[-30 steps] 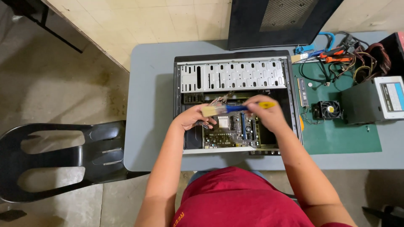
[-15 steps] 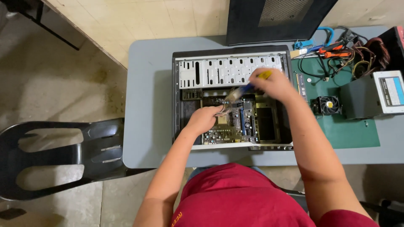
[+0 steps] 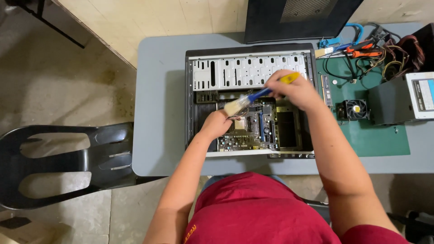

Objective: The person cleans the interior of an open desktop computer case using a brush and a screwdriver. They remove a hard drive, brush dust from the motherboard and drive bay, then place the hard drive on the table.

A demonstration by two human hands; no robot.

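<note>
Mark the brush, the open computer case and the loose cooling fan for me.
brush (image 3: 253, 97): head view, on the blue handle just behind the bristles.
open computer case (image 3: 248, 70): head view, on the perforated metal drive cage.
loose cooling fan (image 3: 356, 109): head view, on its hub, on the green mat.

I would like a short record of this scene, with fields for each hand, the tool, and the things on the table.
right hand: grips the paintbrush by its blue and yellow handle
left hand: rests inside the computer case, on the motherboard
paintbrush: bristles point left, over the motherboard, beside the left hand
table: grey, holds the open case lying flat
green mat: right of the case, with a cooling fan and a power supply
chair: black, left of the table
</note>
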